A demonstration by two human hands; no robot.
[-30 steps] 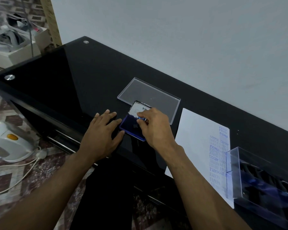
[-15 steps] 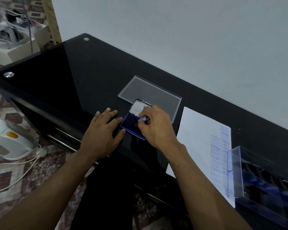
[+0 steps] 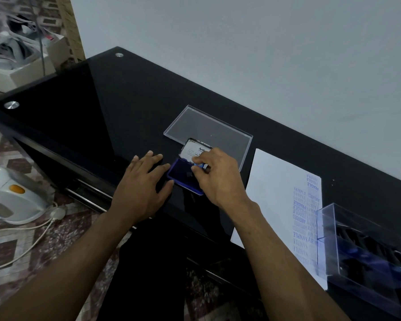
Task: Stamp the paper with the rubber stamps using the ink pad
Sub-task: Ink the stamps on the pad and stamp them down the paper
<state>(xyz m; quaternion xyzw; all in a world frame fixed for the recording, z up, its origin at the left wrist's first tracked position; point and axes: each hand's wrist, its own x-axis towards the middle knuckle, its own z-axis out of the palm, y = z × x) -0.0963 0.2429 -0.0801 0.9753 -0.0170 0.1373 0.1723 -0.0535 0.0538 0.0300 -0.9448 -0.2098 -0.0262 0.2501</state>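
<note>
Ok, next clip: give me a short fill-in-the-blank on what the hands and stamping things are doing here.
1. The right hand pinches a small stamp over the open ____.
2. The left hand lies ____ on the black table.
3. The paper carries stamped words in ____ ink.

Missing words: ink pad; flat; blue

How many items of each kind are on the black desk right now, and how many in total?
Ink pad, open: 1
Rubber stamp in the right hand: 1
Paper: 1
Clear lid: 1
Clear stamp box: 1; stamps inside too dark to count
Total: 5
</note>
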